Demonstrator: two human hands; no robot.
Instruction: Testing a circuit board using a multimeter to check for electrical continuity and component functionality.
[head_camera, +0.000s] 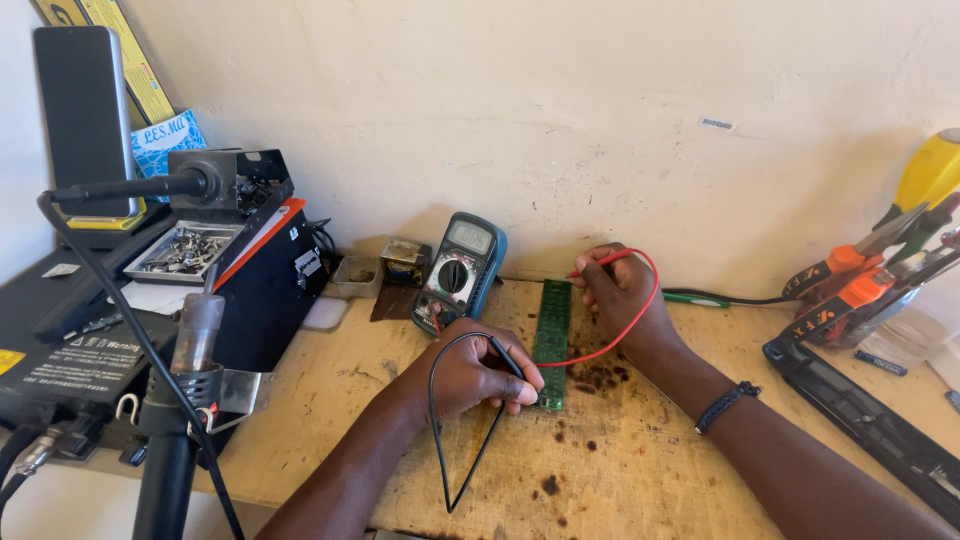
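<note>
Centrally on the wooden bench (640, 470), a narrow green circuit board (551, 340) lies lengthwise, near end to far end. At its near end the left hand (475, 378) has its fingers pinched around a black probe (512, 366). At its far end the right hand (622, 292) pinches a red probe (600, 262). Just left of the board leans a multimeter (460, 270); the wall runs close behind it. Bare bench lies nearer, and pliers (850, 285) crowd the far right.
</note>
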